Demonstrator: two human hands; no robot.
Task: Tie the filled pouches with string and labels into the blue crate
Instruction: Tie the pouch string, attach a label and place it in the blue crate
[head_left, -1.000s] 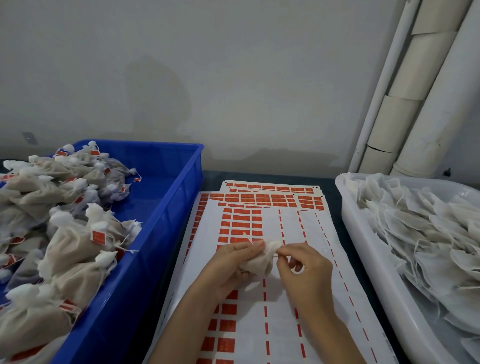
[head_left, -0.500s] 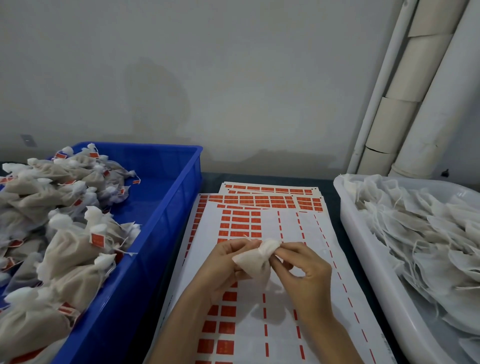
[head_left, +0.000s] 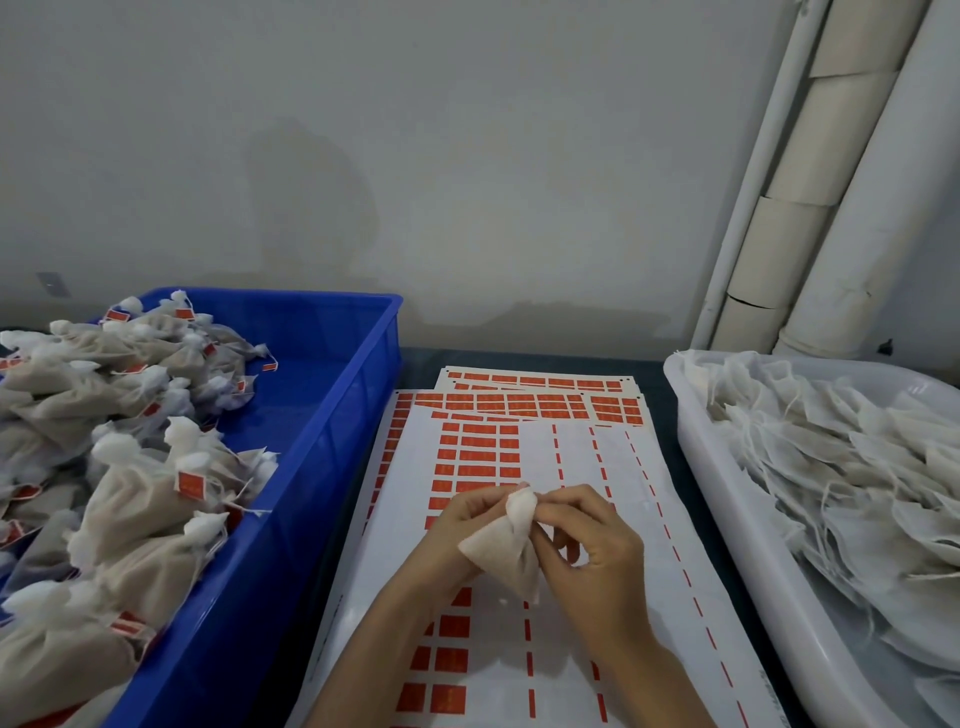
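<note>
A filled beige mesh pouch (head_left: 506, 556) hangs between both hands above the label sheets. My left hand (head_left: 457, 535) grips its gathered neck from the left. From the right, my right hand (head_left: 587, 540) pinches the white ruffled top with thumb and forefinger. The string itself is too thin to make out. The blue crate (head_left: 332, 431) stands on the left, piled with several tied pouches (head_left: 150, 499) bearing small red labels.
White sheets of red sticker labels (head_left: 483, 447) lie stacked under my hands. A white tub (head_left: 727, 499) on the right holds several untied pouches (head_left: 852, 467). White pipes (head_left: 810, 208) run up the wall at the back right.
The pouch has turned so that its body hangs lower and its neck points up. My hands have closed in on the neck, and the view has shifted slightly.
</note>
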